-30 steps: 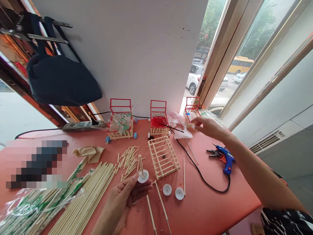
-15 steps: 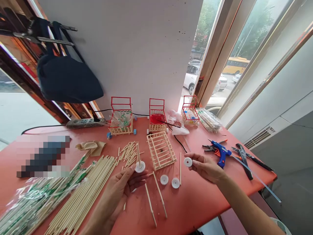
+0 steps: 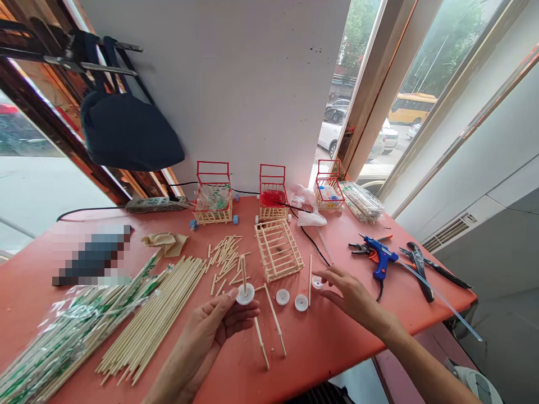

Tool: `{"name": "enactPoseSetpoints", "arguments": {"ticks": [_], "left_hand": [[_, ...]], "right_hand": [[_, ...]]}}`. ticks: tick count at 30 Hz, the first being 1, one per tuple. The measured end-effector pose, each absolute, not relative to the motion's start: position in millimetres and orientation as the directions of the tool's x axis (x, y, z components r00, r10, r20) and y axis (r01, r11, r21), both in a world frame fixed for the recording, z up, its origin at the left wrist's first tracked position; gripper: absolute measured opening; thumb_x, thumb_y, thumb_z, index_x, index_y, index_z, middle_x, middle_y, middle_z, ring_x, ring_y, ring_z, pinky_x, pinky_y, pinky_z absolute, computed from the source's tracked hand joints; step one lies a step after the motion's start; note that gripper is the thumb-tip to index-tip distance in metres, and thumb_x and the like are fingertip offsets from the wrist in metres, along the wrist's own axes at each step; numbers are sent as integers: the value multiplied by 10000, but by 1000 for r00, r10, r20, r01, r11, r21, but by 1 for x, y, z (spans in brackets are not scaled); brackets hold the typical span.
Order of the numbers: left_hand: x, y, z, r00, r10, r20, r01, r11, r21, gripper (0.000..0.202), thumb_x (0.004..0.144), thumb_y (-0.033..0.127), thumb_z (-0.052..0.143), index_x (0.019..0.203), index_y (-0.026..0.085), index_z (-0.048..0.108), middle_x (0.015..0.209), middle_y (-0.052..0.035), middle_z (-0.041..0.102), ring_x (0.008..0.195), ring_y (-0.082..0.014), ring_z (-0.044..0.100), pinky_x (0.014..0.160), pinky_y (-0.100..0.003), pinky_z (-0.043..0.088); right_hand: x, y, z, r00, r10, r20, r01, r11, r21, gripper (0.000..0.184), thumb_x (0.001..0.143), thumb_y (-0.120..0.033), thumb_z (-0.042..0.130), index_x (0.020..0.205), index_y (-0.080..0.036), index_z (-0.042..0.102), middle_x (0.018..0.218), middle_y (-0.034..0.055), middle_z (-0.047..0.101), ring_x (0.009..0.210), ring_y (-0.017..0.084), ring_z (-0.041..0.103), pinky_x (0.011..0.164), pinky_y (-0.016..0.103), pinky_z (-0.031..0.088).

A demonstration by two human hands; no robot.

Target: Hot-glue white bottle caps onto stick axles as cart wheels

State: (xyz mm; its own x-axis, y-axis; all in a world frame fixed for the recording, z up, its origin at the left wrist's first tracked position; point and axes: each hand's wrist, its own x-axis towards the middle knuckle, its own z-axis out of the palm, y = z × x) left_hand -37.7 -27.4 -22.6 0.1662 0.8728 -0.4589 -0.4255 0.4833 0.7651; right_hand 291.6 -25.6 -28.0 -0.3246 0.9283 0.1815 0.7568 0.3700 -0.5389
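My left hand (image 3: 219, 317) is closed, pinching a white plastic cap (image 3: 245, 294) with a short wooden stick (image 3: 243, 272) standing upright in it. Its lower fingers curl under the cap. My right hand (image 3: 349, 294) is open, fingers stretched over another white cap that lies on the table; whether they touch it I cannot tell. Between my hands lie two more white caps, a left one (image 3: 282, 297) and a right one (image 3: 301, 303). Just behind them rests a slatted stick frame (image 3: 279, 249). Two jointed thin sticks (image 3: 275, 320) lie in front of my left hand.
Long sticks (image 3: 155, 314) and wrapped bundles (image 3: 80, 336) cover the left side of the red table (image 3: 227, 370). Short cut sticks (image 3: 225, 252) lie mid-table. A blue glue gun (image 3: 381, 255) and pliers (image 3: 419, 269) are at right. Little stick carts (image 3: 213, 207) stand along the wall.
My right hand has let go of the white cap it held, which now lies on the table under its fingertips. My left hand still holds its cap with the stick.
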Motion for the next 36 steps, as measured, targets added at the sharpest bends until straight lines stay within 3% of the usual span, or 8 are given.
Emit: {"name": "enactPoseSetpoints", "arguments": {"ticks": [4,6,11,23,36], "left_hand": [[-25,-31,-19,211,870,-445,-404,493,771,419,711,470,897,874,94,812,869,-182,833,772,-275,805,688,-311,629],[-17,-33,-18,241,871,-428,-404,491,772,425,697,477,906,883,106,812,875,-171,835,773,-266,803,681,-303,623],[-3,-37,-15,282,876,-391,-410,479,776,520,657,583,899,851,108,813,843,-170,829,764,-280,801,664,-300,613],[4,-46,-26,299,875,-380,-346,471,812,575,698,632,852,894,92,816,826,-168,819,738,-266,789,679,-304,600],[7,-46,-24,339,858,-387,-333,494,803,557,679,624,869,830,92,807,756,-159,806,673,-247,773,652,-289,589]], "right_hand": [[281,-29,-3,-314,902,297,715,431,-551,427,972,-260,679,1393,-312,624,1115,68,681,962,224,698,862,346,584],[266,-32,10,-357,884,301,669,467,-578,469,951,-322,733,1404,-332,611,1221,72,675,1083,238,689,932,352,573],[221,-35,25,-470,816,335,560,569,-602,594,871,-393,826,1405,-285,590,1309,91,677,1213,265,645,1055,391,520],[197,-33,9,-497,815,297,596,569,-566,111,984,-310,703,1065,-233,691,1048,57,737,1020,241,664,871,359,526],[202,-40,10,-493,820,291,620,566,-544,131,980,-338,709,1040,-221,708,1035,61,746,979,245,661,868,370,526]]}}
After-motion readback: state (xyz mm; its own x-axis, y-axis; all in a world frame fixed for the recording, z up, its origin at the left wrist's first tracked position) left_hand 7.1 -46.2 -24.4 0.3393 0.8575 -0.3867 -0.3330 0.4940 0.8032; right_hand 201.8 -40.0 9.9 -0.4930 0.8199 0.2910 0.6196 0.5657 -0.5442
